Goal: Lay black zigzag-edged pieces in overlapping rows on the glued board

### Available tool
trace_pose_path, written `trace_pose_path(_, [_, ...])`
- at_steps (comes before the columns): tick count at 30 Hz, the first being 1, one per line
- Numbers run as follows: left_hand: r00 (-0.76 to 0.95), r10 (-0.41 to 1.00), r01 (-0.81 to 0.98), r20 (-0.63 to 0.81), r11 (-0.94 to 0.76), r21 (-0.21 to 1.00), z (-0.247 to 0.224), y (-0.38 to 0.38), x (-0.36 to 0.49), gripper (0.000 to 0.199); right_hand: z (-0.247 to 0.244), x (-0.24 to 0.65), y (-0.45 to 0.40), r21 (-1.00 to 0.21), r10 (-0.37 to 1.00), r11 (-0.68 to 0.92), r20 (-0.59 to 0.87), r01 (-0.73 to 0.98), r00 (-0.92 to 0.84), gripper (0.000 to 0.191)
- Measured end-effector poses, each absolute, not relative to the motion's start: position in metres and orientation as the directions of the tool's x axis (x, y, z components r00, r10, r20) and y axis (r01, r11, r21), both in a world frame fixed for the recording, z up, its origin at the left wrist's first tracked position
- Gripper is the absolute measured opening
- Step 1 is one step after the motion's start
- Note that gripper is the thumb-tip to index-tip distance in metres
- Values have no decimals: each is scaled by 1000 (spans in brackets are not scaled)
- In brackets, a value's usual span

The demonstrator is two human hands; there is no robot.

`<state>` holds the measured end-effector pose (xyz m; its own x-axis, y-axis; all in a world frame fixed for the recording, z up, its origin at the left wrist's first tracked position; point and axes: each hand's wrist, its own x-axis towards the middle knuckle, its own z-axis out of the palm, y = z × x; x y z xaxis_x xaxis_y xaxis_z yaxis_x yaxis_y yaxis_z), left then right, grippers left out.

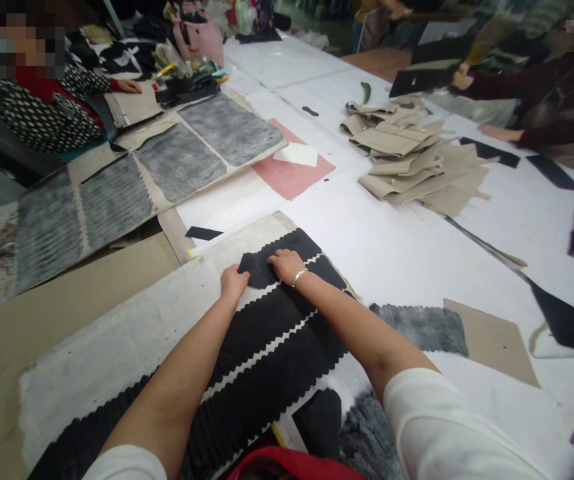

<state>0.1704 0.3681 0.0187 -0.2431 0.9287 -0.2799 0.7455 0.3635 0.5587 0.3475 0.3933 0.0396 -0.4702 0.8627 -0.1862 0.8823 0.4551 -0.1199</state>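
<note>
Black pieces with scalloped edges (277,353) lie overlapped in long rows on a pale board (117,333). At the far end of the top row, my left hand (235,283) pinches the left edge of a black piece (259,268). My right hand (285,265), with a silver bracelet at the wrist, rests on the same row a little to the right, its fingers bent down onto the black material. Whether those fingertips grip anything is too small to tell. Narrow pale gaps separate the rows.
Another board with grey panels (181,160) lies at the upper left, beside a pink sheet (291,170). Beige pieces (407,157) are heaped at the upper right. A grey piece (421,328) and a tan card (491,340) lie right. People sit at both sides.
</note>
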Motion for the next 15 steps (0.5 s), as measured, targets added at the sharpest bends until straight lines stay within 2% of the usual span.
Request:
trace_pose_path(8, [-238, 931, 756, -275, 356, 549, 16, 367, 167, 26, 42, 346, 392, -110, 861, 461, -184, 881, -474, 32])
trace_pose_path(15, [-226, 936, 785, -269, 338, 519, 18, 369, 168, 25, 38, 348, 392, -119, 801, 564, -160, 817, -577, 35])
